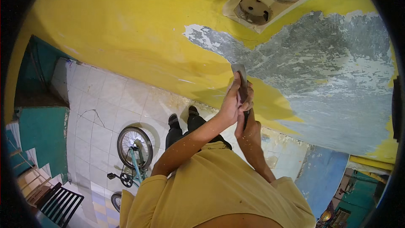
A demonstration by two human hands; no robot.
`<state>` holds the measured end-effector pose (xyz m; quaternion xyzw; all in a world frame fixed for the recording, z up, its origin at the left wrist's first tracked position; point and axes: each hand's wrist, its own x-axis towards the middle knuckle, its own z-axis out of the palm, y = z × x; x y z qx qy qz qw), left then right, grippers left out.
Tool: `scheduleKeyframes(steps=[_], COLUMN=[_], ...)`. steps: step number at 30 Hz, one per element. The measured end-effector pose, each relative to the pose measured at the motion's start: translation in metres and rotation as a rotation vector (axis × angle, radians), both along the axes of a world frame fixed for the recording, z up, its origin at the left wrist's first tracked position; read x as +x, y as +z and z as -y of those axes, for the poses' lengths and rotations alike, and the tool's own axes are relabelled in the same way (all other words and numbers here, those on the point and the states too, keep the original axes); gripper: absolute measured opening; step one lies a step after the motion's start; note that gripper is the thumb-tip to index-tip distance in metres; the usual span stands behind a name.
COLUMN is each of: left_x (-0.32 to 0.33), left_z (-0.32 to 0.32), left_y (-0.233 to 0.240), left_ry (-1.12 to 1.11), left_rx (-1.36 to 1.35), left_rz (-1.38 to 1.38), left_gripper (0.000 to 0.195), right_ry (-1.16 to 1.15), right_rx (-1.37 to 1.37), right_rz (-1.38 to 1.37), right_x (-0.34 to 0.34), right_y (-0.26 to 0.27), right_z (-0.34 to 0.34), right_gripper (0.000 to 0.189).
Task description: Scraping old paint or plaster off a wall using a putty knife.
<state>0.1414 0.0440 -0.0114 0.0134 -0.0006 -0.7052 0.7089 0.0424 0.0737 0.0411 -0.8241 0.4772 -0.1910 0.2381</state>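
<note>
My left hand (232, 103) grips the metal blade of a flat scraping tool (243, 80), thumb lying along its face and fingers curled round its far side. Below it, my right hand (250, 129) holds the tool's dark handle. The blade tip points up at the yellow painted wall (136, 38) and overlaps the lower edge of a bare grey patch (303, 53); whether it touches cannot be told. White paint remnants streak this patch, and its border is ragged. Pale flecks are scattered over both forearms.
A socket strip (253, 9) is fixed to the wall above the patch. A bicycle (134, 158) is on the white tiled floor (104, 104), left of my feet. A black slatted rack (61, 204) stands at lower left. Blue wall or panel (326, 171) lies at right.
</note>
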Motion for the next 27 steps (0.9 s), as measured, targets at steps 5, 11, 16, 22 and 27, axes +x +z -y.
scheduleKeyframes(steps=[5,11,16,22,27], left_x=[0.000,0.015,0.002,0.028,0.000], left_z=[-0.006,0.001,-0.002,-0.005,0.004], left_y=[0.016,0.014,0.016,0.019,0.007], left_ry=[0.106,0.177,0.115,0.186,0.151], left_rx=[0.134,0.193,0.161,0.138,0.103], left_rz=[0.178,0.318,0.251,0.245,0.169], left_gripper=[0.045,0.045,0.041,0.040,0.038], right_ry=[-0.013,0.065,-0.045,0.014,-0.065], right_rx=[0.070,-0.125,0.098,0.107,0.101], right_rz=[0.046,0.200,0.131,0.122,0.167], right_x=[-0.007,0.007,0.005,0.023,0.000], right_y=[-0.003,-0.017,-0.001,0.014,-0.007], right_z=[-0.006,0.003,-0.003,-0.003,-0.002], right_gripper=[0.021,0.015,0.011,0.013,0.014])
